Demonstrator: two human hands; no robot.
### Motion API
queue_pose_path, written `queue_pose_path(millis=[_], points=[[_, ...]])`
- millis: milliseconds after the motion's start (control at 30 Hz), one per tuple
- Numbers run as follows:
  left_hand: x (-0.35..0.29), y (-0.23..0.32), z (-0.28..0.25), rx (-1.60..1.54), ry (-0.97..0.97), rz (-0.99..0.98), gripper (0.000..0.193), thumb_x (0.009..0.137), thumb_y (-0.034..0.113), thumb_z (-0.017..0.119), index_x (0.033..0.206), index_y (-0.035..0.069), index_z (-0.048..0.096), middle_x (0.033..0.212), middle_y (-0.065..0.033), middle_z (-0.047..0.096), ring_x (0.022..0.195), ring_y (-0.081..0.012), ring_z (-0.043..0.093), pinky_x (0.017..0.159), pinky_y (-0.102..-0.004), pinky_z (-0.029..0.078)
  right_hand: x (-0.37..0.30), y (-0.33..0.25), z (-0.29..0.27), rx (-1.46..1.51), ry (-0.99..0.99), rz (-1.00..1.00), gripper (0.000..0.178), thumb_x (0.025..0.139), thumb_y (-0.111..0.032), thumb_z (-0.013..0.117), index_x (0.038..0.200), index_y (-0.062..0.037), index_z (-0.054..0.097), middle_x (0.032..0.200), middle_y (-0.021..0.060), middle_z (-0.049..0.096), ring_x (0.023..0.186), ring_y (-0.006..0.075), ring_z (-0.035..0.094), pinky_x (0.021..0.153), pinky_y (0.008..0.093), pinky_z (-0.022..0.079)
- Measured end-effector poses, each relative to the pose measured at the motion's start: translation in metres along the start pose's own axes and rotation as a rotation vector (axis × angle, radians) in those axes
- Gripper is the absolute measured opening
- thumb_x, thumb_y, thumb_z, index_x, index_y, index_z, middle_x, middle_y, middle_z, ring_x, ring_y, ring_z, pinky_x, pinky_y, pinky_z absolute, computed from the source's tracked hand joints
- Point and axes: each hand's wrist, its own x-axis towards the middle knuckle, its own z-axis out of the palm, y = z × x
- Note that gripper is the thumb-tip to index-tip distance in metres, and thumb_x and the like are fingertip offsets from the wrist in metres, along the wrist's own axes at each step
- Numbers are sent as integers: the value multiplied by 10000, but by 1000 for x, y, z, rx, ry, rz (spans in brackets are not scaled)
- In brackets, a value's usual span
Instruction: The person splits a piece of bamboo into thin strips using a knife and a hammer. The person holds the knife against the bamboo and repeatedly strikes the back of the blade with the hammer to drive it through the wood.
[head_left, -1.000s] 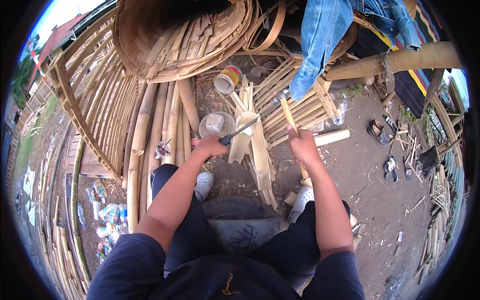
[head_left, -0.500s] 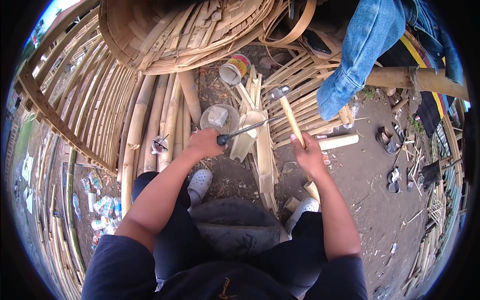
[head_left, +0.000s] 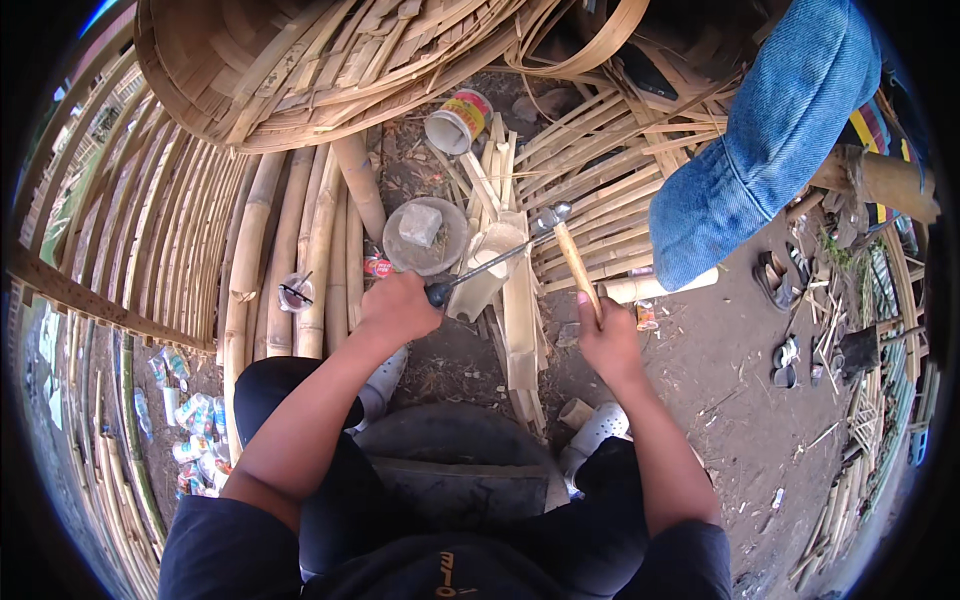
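Note:
My left hand (head_left: 400, 308) is closed round the dark handle of a screwdriver (head_left: 490, 264), whose long thin metal shaft points up to the right. In my right hand (head_left: 608, 338) is a hammer (head_left: 577, 265), gripped by its pale wooden handle. The hammer's metal head is close to the screwdriver's tip; whether they touch I cannot tell. Under the shaft lie split bamboo pieces (head_left: 521, 345) and a short, wide bamboo section (head_left: 472, 297). Just beyond my left hand, a grey stone block (head_left: 420, 225) rests on a round grey slab (head_left: 447, 250).
A woven bamboo basket (head_left: 330, 85) fills the far side. Bamboo poles (head_left: 243, 270) and a slatted rack (head_left: 150, 215) stand at left, near plastic bottles (head_left: 205, 415). A denim-covered leg shape (head_left: 765, 150) hangs at right. A tin can (head_left: 458, 122), slatted bamboo (head_left: 600, 190) and shoes (head_left: 775, 280) lie around.
The hammer head has come down nearer to the screwdriver's tip. Both hands keep their grips. The view has shifted somewhat, and the denim now appears larger and lower.

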Motion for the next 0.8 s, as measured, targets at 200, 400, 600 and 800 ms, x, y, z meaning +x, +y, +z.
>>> queue_pose_path(millis=[200, 400, 600, 800], points=[[0, -1, 1, -10, 9, 6, 332, 707, 233, 648, 933, -9, 663, 937, -224, 667, 932, -357, 659, 844, -425, 527, -3, 18, 6, -96, -1, -12, 410, 943, -305, 549, 725, 42, 545, 603, 275, 562, 588, 456, 584, 529, 500, 448], [-7, -3, -2, -38, -10, 10, 319, 702, 217, 641, 922, -13, 667, 943, -227, 665, 928, -359, 657, 843, -429, 526, 3, -6, -15, -87, 121, -149, 343, 946, -257, 547, 759, 31, 544, 598, 258, 570, 584, 441, 594, 507, 479, 453], [-7, -7, 7, -56, -21, 31, 353, 704, 224, 647, 961, -17, 660, 967, -241, 661, 940, -360, 656, 849, -429, 525, -15, 22, 21, -103, 104, -149, 325, 928, -221, 581, 738, 37, 528, 591, 261, 567, 551, 450, 584, 469, 494, 426], [-21, -13, 23, -80, -9, -5, 353, 719, 239, 656, 962, -17, 658, 965, -231, 662, 937, -358, 657, 845, -437, 526, -9, 14, 16, -133, 115, -150, 386, 933, -295, 564, 715, 23, 537, 583, 253, 571, 551, 450, 586, 483, 513, 456]])
